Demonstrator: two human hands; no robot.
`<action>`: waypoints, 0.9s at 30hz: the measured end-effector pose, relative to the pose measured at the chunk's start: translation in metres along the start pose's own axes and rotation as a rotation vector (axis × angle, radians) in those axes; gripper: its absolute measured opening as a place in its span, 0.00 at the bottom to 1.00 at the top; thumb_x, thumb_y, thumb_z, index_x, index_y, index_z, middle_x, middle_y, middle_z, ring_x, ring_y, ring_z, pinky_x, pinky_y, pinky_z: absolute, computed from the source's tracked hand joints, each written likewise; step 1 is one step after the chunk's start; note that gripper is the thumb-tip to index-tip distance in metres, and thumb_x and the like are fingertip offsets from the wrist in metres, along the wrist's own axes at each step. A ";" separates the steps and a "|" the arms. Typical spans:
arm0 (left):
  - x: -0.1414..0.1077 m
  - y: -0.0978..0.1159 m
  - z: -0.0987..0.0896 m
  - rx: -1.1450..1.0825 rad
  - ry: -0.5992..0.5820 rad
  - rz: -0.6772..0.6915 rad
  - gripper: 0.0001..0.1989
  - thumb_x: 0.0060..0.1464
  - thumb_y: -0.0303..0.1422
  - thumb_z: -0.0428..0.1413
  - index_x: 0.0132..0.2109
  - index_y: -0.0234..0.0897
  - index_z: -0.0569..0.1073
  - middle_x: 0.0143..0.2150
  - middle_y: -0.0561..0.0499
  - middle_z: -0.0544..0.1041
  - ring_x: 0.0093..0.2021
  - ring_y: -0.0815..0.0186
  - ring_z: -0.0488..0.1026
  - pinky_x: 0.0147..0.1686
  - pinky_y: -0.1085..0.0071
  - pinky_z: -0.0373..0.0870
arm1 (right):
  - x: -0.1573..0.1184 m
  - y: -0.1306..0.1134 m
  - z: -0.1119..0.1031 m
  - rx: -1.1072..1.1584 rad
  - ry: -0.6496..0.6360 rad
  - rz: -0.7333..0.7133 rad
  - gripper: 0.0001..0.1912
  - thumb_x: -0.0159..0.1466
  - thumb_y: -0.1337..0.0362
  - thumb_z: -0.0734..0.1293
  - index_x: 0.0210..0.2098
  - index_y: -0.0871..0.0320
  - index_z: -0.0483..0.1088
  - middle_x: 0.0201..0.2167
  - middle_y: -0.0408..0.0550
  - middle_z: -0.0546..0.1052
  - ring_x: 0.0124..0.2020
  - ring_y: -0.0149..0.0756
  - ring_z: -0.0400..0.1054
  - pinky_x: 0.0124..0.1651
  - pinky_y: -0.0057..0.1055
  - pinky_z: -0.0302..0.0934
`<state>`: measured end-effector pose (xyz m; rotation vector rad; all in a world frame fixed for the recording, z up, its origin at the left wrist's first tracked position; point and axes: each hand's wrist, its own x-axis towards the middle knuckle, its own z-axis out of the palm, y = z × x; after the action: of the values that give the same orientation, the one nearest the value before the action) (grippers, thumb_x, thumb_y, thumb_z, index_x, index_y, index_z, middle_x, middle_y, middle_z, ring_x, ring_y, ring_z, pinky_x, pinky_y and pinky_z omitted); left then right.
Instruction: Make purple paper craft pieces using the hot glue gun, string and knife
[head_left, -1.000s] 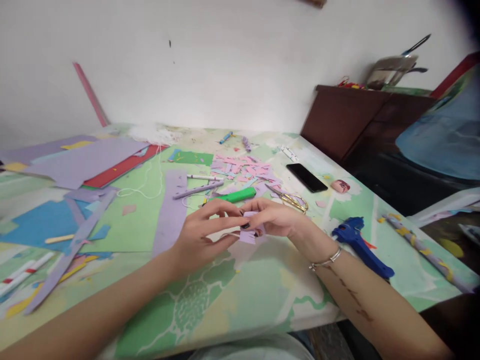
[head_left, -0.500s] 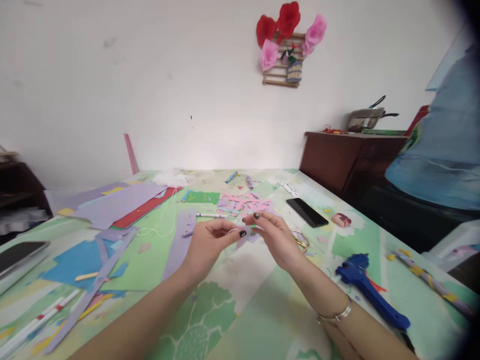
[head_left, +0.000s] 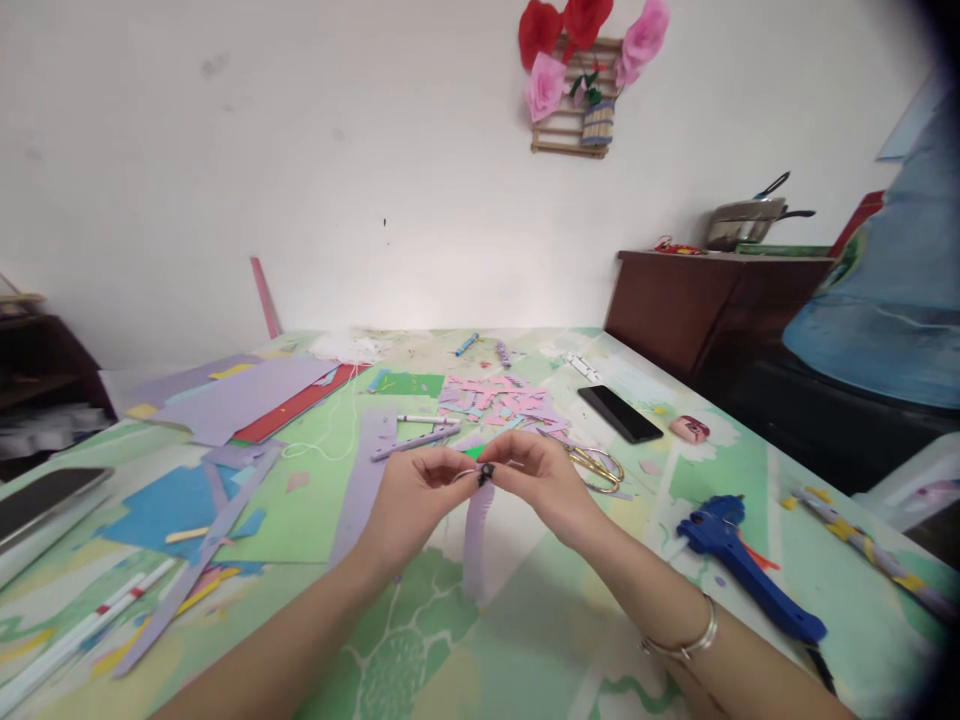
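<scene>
My left hand [head_left: 416, 500] and my right hand [head_left: 544, 485] meet tip to tip over the middle of the table, both closed in a pinch. Between the fingertips is a purple paper strip [head_left: 474, 555] with a fringed edge, its lower part hanging down. A small green piece shows just behind the fingertips; I cannot tell what it belongs to. Beyond my right hand lie gold-handled scissors [head_left: 600, 468], partly hidden by it. Past my left hand are a purple stick-like piece [head_left: 416, 440] and a white stick [head_left: 427, 419].
Pink and purple paper scraps [head_left: 495, 398] lie farther back. On the right are a black phone [head_left: 620, 413], a blue glue gun [head_left: 742, 560] and a purple-yellow wrapped stick [head_left: 862, 540]. Purple sheets [head_left: 240, 395], a green sheet [head_left: 292, 520] and white string [head_left: 330, 440] spread on the left.
My hands have drawn together until the fingertips meet. The purple strip now hangs down below them, where before it lay mostly behind the fingers. The view has tilted slightly downward.
</scene>
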<state>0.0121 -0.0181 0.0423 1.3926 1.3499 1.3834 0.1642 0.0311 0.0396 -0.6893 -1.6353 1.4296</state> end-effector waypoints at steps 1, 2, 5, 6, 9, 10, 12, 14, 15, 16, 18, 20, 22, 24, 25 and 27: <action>-0.001 0.000 0.000 0.055 0.015 0.038 0.05 0.41 0.32 0.63 0.27 0.35 0.77 0.26 0.51 0.77 0.28 0.65 0.72 0.30 0.71 0.69 | 0.000 0.000 0.000 -0.023 0.001 -0.012 0.05 0.52 0.64 0.70 0.28 0.58 0.71 0.28 0.44 0.73 0.32 0.33 0.68 0.37 0.30 0.62; -0.002 0.000 0.000 0.105 0.026 0.075 0.04 0.42 0.32 0.62 0.27 0.35 0.77 0.26 0.51 0.77 0.28 0.65 0.72 0.30 0.71 0.69 | -0.001 0.001 0.000 -0.047 0.000 -0.026 0.05 0.52 0.64 0.70 0.28 0.58 0.71 0.28 0.44 0.73 0.32 0.33 0.68 0.37 0.31 0.62; -0.003 -0.002 -0.001 0.215 0.041 0.157 0.02 0.44 0.30 0.60 0.27 0.36 0.76 0.26 0.52 0.77 0.28 0.66 0.72 0.30 0.71 0.69 | -0.001 0.002 0.001 -0.105 0.001 -0.067 0.04 0.54 0.65 0.69 0.28 0.58 0.71 0.28 0.44 0.73 0.32 0.33 0.68 0.37 0.31 0.61; -0.003 -0.003 -0.002 0.245 0.050 0.184 0.02 0.44 0.29 0.59 0.27 0.36 0.76 0.26 0.52 0.77 0.27 0.66 0.72 0.29 0.71 0.69 | -0.002 0.003 0.001 -0.115 -0.002 -0.076 0.04 0.54 0.65 0.69 0.29 0.58 0.71 0.28 0.45 0.73 0.32 0.33 0.68 0.37 0.31 0.61; -0.004 -0.003 -0.003 0.333 0.094 0.281 0.01 0.45 0.28 0.59 0.27 0.37 0.76 0.24 0.54 0.76 0.26 0.68 0.70 0.28 0.72 0.67 | -0.002 0.004 0.001 -0.103 -0.005 -0.094 0.04 0.55 0.64 0.68 0.29 0.59 0.70 0.28 0.45 0.73 0.32 0.33 0.67 0.38 0.32 0.61; -0.004 -0.002 -0.003 0.350 0.109 0.315 0.02 0.45 0.28 0.59 0.27 0.37 0.76 0.24 0.54 0.76 0.26 0.68 0.70 0.28 0.72 0.67 | -0.002 0.004 0.001 -0.085 -0.006 -0.100 0.05 0.55 0.64 0.68 0.29 0.59 0.70 0.28 0.45 0.73 0.32 0.33 0.67 0.38 0.32 0.61; -0.004 -0.002 -0.004 0.350 0.120 0.377 0.02 0.46 0.29 0.59 0.27 0.37 0.77 0.24 0.54 0.76 0.26 0.69 0.70 0.28 0.72 0.67 | -0.002 0.004 0.000 -0.027 -0.016 -0.109 0.06 0.56 0.63 0.69 0.30 0.59 0.70 0.28 0.45 0.73 0.32 0.33 0.67 0.38 0.32 0.61; -0.004 -0.001 -0.004 0.314 0.105 0.432 0.02 0.47 0.29 0.60 0.28 0.37 0.77 0.26 0.54 0.77 0.27 0.69 0.71 0.28 0.73 0.68 | -0.003 0.003 0.000 0.048 -0.038 -0.112 0.07 0.55 0.62 0.69 0.30 0.59 0.70 0.28 0.44 0.72 0.32 0.32 0.67 0.38 0.31 0.60; -0.004 -0.001 -0.005 0.292 0.090 0.457 0.02 0.48 0.29 0.59 0.29 0.38 0.77 0.26 0.53 0.78 0.27 0.69 0.72 0.29 0.73 0.68 | -0.003 0.002 -0.001 0.084 -0.047 -0.109 0.07 0.55 0.62 0.69 0.30 0.59 0.70 0.28 0.44 0.72 0.31 0.31 0.67 0.37 0.30 0.60; -0.004 -0.002 -0.005 0.272 0.076 0.482 0.02 0.48 0.29 0.59 0.30 0.38 0.77 0.27 0.53 0.78 0.27 0.69 0.72 0.29 0.73 0.68 | -0.004 0.001 -0.001 0.115 -0.053 -0.105 0.07 0.55 0.62 0.70 0.30 0.59 0.70 0.28 0.43 0.72 0.31 0.30 0.66 0.37 0.29 0.60; -0.005 -0.002 -0.005 0.247 0.053 0.530 0.02 0.49 0.28 0.59 0.31 0.38 0.77 0.28 0.53 0.78 0.28 0.69 0.72 0.29 0.73 0.69 | -0.005 -0.001 -0.001 0.153 -0.053 -0.099 0.07 0.54 0.62 0.71 0.30 0.59 0.71 0.27 0.42 0.71 0.30 0.29 0.66 0.36 0.28 0.60; -0.006 -0.003 -0.006 0.248 0.040 0.579 0.03 0.50 0.27 0.58 0.32 0.38 0.77 0.28 0.53 0.77 0.28 0.69 0.72 0.29 0.73 0.69 | -0.006 -0.002 0.000 0.172 -0.048 -0.095 0.07 0.53 0.63 0.71 0.29 0.59 0.71 0.27 0.42 0.71 0.30 0.29 0.66 0.35 0.28 0.60; -0.006 -0.004 -0.007 0.260 0.031 0.634 0.04 0.50 0.25 0.58 0.32 0.38 0.77 0.28 0.53 0.77 0.30 0.69 0.72 0.30 0.72 0.69 | -0.007 -0.003 0.000 0.185 -0.050 -0.093 0.07 0.53 0.63 0.72 0.29 0.59 0.71 0.27 0.42 0.72 0.30 0.29 0.66 0.35 0.28 0.59; -0.005 -0.004 -0.008 0.262 0.017 0.695 0.05 0.50 0.24 0.58 0.32 0.38 0.77 0.29 0.53 0.77 0.30 0.69 0.73 0.31 0.72 0.70 | -0.007 -0.002 0.000 0.201 -0.060 -0.088 0.07 0.53 0.63 0.72 0.29 0.59 0.72 0.26 0.42 0.72 0.29 0.29 0.66 0.34 0.28 0.59; -0.005 -0.004 -0.009 0.259 0.012 0.726 0.05 0.50 0.24 0.58 0.33 0.38 0.77 0.29 0.52 0.77 0.31 0.69 0.73 0.31 0.72 0.70 | -0.006 -0.001 0.000 0.212 -0.067 -0.087 0.07 0.52 0.64 0.72 0.29 0.59 0.72 0.26 0.42 0.72 0.29 0.29 0.65 0.34 0.27 0.59; -0.004 -0.004 -0.009 0.260 0.010 0.801 0.06 0.51 0.23 0.58 0.34 0.38 0.77 0.30 0.52 0.77 0.31 0.69 0.73 0.30 0.72 0.71 | -0.006 0.000 -0.001 0.231 -0.081 -0.085 0.07 0.52 0.64 0.72 0.29 0.59 0.72 0.26 0.42 0.72 0.29 0.29 0.65 0.34 0.27 0.58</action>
<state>0.0028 -0.0225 0.0389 2.2572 1.0278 1.7351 0.1680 0.0267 0.0384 -0.4306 -1.5102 1.5703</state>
